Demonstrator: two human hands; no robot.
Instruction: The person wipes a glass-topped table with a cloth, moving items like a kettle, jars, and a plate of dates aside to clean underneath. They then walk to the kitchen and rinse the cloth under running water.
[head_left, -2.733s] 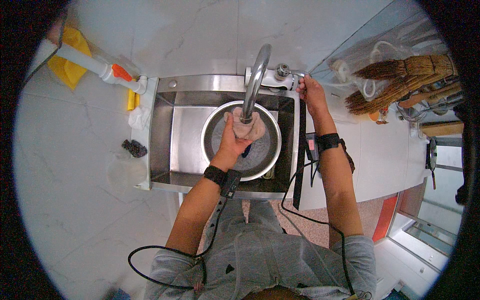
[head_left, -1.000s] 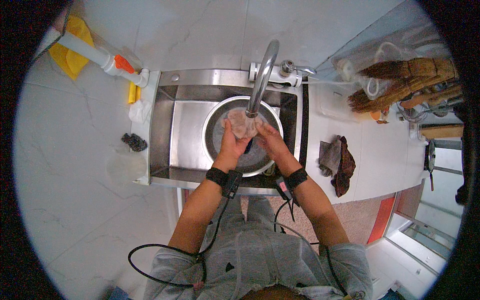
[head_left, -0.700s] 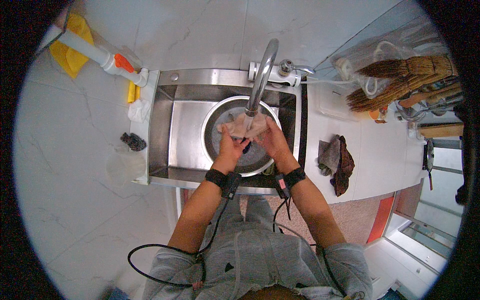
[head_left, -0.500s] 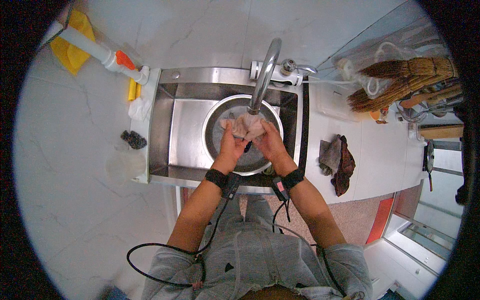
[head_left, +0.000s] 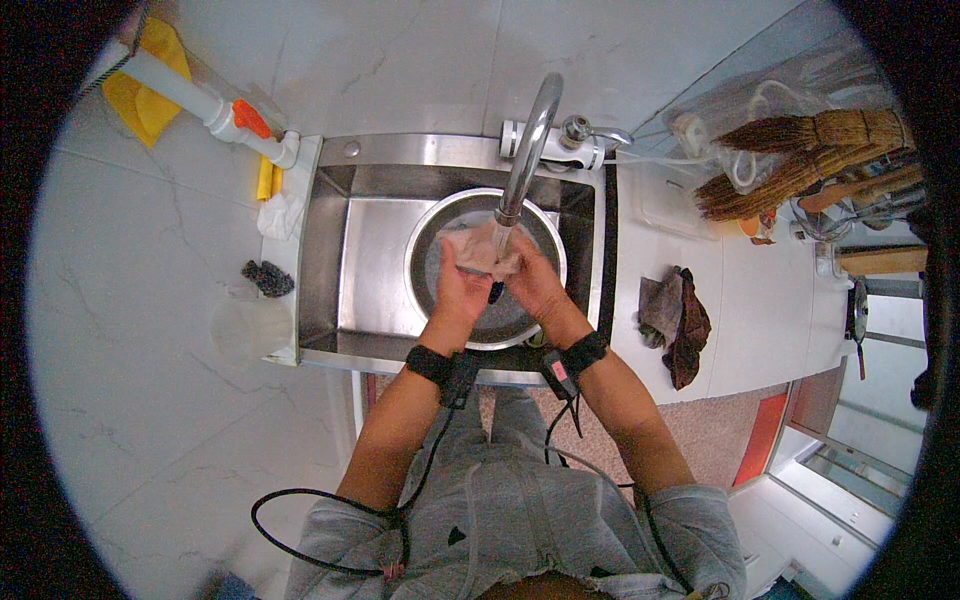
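Observation:
Both hands hold a pale beige cloth just under the spout of the curved metal faucet. My left hand grips its left side and my right hand its right side. What looks like a stream of water falls from the spout onto the cloth. Beneath them is a round metal basin, standing in the right part of a stainless steel sink. Something small and dark shows between my wrists; I cannot make out its kind.
On the white counter to the right lie a grey cloth and a dark brown cloth. Straw brushes sit at the far right. A dark scrunched item and a white pipe with an orange valve are left of the sink.
The cloth has shifted slightly and spread out more to the left under the spout. My left hand has opened out a little along it; both hands stay over the basin.

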